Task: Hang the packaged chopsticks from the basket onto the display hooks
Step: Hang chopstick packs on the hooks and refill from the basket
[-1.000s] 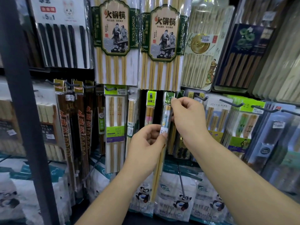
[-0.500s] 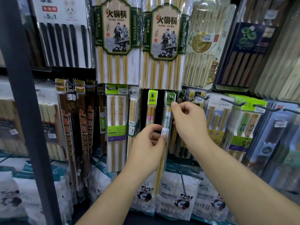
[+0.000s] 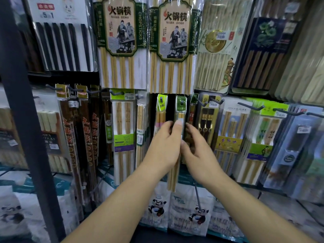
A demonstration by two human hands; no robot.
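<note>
Both hands steady a slim chopstick pack (image 3: pixel 180 118) already threaded on its hook (image 3: pixel 182 102) — left hand (image 3: pixel 164 146) pinching its middle, right hand (image 3: pixel 198 151) cupping just beside it. Light, stiff, probably slippery — best gripped below the hook.

Dim, soft focus, edges warped w/ blur.

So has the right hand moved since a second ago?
Yes. The right hand has dropped from the green header on its hook to the pack's middle, beside the left hand.
</note>
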